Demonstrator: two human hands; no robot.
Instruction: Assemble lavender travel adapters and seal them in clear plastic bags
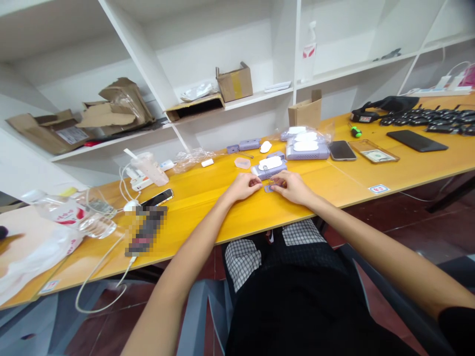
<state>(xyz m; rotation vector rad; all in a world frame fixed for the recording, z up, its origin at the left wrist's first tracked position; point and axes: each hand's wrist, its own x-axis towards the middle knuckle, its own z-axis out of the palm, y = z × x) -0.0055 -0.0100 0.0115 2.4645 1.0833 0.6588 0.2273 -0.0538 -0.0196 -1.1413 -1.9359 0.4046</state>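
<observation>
My left hand (245, 186) rests on the yellow table with its fingers curled together; what they hold, if anything, is too small to make out. Opposite it, my right hand (293, 188) has thumb and fingers pinched at a small flat blue-grey piece (267, 188), low over the tabletop. Just beyond both hands lies a light purple plastic case (264, 174) with a white oval part (270, 163) on top. Left of that is a small translucent pinkish tray (242, 163). Farther back are another purple case part (249, 144) and a loose white oval piece (265, 147).
At the back right, purple cases (307, 152) with white tops sit partly under plastic wrap. A phone (342, 151), a phone case (375, 151) and a green-handled screwdriver (356, 131) lie to the right. To the left are a charging phone, cables and a water bottle (72, 215).
</observation>
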